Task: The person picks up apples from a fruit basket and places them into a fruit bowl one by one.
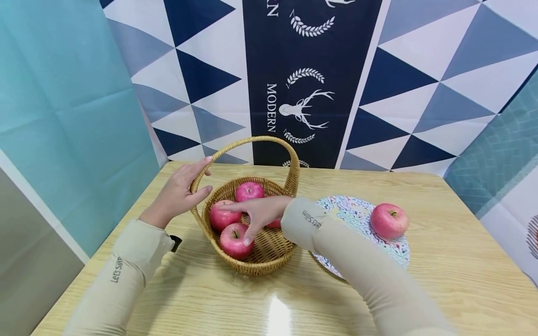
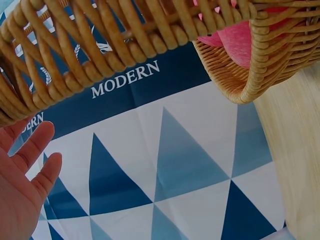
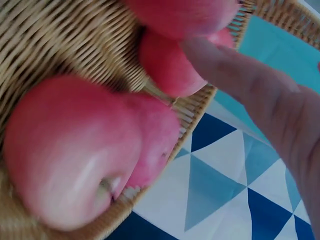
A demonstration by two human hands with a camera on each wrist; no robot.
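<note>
Round Tan Wicker Basket (image 1: 256,268) Holds Shiny Red Apples (image 1: 232,243)

The basket sits on a pale wooden table (image 1: 201,298) with four apples inside. The left hand (image 1: 178,187), fingers loosely extended, is at the arched handle (image 1: 269,138). The right hand (image 1: 265,209) spreads thumb and fingers wide above the apples, gripping none; whether its thumb touches the front one I cannot tell. Rightward, another apple (image 1: 388,221) rests on a round, multicolour-patterned plate (image 1: 344,207).

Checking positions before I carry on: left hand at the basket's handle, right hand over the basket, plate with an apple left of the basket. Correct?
Not quite: the head view shows the plate with an apple right of the basket. The rest stands.
</note>
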